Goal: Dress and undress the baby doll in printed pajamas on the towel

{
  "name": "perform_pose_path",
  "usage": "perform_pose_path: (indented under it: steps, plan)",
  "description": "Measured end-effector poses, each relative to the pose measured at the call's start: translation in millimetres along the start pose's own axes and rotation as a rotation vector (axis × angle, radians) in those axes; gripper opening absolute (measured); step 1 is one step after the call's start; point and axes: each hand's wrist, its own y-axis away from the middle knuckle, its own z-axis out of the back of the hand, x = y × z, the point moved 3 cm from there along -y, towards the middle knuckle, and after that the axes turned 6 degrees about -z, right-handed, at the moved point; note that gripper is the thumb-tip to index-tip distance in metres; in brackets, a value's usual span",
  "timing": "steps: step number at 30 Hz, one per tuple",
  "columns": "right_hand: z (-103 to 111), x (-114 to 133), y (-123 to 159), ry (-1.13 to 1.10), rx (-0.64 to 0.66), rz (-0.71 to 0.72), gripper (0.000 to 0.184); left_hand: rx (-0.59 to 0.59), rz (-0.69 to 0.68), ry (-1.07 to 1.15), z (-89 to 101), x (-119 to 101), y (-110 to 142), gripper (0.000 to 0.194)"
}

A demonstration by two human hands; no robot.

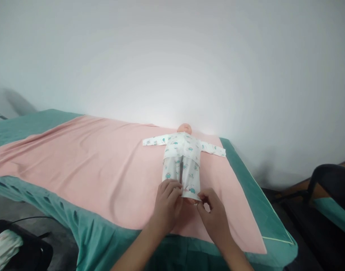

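Observation:
A baby doll point(184, 128) lies on its back with both sleeves stretched out sideways. It wears a white long-sleeved top point(183, 143) with a teal animal print. Matching white trousers point(191, 177) cover its legs, and a bit of foot point(191, 201) shows below one hem. My right hand point(214, 212) pinches the outer corner of that hem between thumb and fingertips. Over the lower end of the other trouser leg, my left hand point(169, 197) is closed, fingertips at the inner edge of the hem; its thumb is mostly hidden.
A pink sheet point(104, 158) with wrinkles lies over a teal cover point(245, 177) on the bed, which stands against a white wall point(172, 56). A black chair point(330, 188) is at the right. At lower left, folded cloth point(5, 246) rests on a dark seat beside a cable point(31, 217).

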Motion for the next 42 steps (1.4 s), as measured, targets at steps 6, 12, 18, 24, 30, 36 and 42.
perform_pose_path:
  steps: [6, 12, 18, 24, 30, 36, 42]
  plan:
    - [-17.5, -22.6, 8.3, 0.036, 0.096, 0.065, 0.015, 0.062, -0.041, -0.171, -5.3, -0.8, 11.9, 0.013]
    - [-24.7, -28.6, 14.2, -0.014, 0.054, 0.108, 0.017, 0.147, -0.138, -0.122, -4.7, 2.5, 10.2, 0.032]
    - [-30.4, -32.7, 22.7, 0.026, 0.009, 0.15, 0.017, 0.12, -0.103, -0.069, -10.3, 15.0, 13.2, 0.014]
    - [-30.8, -32.5, 26.3, 0.09, -0.037, 0.229, 0.024, 0.103, -0.04, 0.01, -10.3, 18.6, 18.8, 0.021]
    - [-31.3, -36.1, 32.8, 0.23, -0.16, 0.289, 0.035, 0.005, 0.203, 0.271, 10.3, 30.2, 37.7, 0.043]
    - [-36.9, -35.0, 31.0, 0.28, -0.114, 0.29, 0.045, -0.041, 0.404, 0.376, 9.8, 47.5, 53.9, 0.038]
    - [-50.5, -20.5, 15.7, 0.36, -0.059, 0.42, 0.053, -0.089, 0.514, 0.319, -5.3, 53.3, 50.7, 0.024]
